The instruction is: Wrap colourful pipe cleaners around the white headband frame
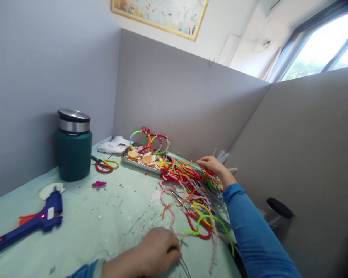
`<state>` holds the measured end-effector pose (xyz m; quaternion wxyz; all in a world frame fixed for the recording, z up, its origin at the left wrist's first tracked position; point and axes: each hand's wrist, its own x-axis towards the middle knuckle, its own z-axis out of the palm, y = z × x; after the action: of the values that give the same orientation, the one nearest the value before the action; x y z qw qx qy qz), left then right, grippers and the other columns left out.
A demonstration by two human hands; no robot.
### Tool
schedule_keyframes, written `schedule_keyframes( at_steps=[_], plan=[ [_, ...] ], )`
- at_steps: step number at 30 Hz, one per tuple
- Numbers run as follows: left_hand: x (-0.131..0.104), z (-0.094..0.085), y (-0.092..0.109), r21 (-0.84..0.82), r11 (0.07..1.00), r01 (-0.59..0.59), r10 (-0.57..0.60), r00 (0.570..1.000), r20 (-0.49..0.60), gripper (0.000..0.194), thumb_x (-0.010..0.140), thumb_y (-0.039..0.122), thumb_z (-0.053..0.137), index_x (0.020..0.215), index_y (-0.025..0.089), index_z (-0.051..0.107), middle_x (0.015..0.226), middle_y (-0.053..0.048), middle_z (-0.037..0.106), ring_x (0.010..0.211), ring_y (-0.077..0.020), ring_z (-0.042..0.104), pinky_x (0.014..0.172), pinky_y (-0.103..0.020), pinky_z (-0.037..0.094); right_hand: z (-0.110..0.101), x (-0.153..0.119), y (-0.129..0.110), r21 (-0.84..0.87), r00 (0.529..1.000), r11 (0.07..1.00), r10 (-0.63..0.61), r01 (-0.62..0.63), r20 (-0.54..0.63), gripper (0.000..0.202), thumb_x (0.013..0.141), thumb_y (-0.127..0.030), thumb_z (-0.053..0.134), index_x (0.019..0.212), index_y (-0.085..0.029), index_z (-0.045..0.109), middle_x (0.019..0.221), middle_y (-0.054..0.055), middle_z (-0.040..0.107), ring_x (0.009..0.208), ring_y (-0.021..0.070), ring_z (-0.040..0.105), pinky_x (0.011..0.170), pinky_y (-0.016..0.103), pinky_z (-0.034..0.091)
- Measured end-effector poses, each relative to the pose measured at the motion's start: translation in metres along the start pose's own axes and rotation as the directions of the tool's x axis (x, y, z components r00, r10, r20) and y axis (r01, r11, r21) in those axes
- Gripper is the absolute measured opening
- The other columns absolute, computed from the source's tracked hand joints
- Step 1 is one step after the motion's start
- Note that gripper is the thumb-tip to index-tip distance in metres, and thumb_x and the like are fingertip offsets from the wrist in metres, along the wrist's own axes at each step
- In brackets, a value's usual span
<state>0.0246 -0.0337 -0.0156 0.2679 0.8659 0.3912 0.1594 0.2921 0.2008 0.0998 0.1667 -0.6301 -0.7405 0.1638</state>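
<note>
My left hand point(159, 251) is low in the middle of the view, its fingers curled together around a thin grey strand point(185, 267) that runs down to the right. My right hand point(213, 165) reaches to the far side of a tangled pile of colourful fuzzy stems point(185, 170), its fingertips at the pile's top edge; whether they grip a stem is unclear. Red-handled scissors point(191, 216) lie among loose pink, yellow and green stems between my hands. Grey stems point(214, 197) spread under the right forearm.
A metal tray point(142, 166) holds shell-like pieces and coloured rings. At left are a dark green flask point(74, 154), smaller scissors point(104, 166), a magenta piece point(99, 184) and a blue glue gun point(46, 216) with a lit red light. Grey partitions point(176, 96) surround the table.
</note>
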Motion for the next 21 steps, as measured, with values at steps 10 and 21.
schedule_keyframes(
  at_steps=[10, 21],
  plan=[
    [0.005, -0.025, 0.01, 0.0, 1.0, 0.012, -0.012, 0.994, -0.11, 0.024, 0.08, 0.029, 0.055, 0.095, 0.023, 0.072, 0.098, -0.007, 0.068, 0.092, -0.0217, 0.062, 0.079, -0.03, 0.046, 0.053, 0.021, -0.004, -0.339, 0.989, 0.932, -0.143, 0.126, -0.026, 0.023, 0.079, -0.033, 0.061, 0.088, -0.015, 0.073, 0.086, 0.008, 0.072, 0.072, 0.0177, 0.061, 0.062, 0.024, 0.039],
    [0.155, -0.081, 0.006, -0.962, 0.274, 0.013, -0.531, 0.835, -0.141, 0.025, 0.072, 0.031, 0.072, 0.087, 0.013, 0.064, 0.075, -0.008, 0.068, 0.067, -0.0162, 0.065, 0.062, -0.027, 0.053, 0.056, -0.03, -0.006, -0.217, 0.862, 0.945, -0.313, 0.243, -0.399, 0.013, 0.081, -0.022, 0.049, 0.078, -0.017, 0.06, 0.085, 0.008, 0.064, 0.085, 0.0209, 0.054, 0.078, 0.029, 0.039]
  ],
)
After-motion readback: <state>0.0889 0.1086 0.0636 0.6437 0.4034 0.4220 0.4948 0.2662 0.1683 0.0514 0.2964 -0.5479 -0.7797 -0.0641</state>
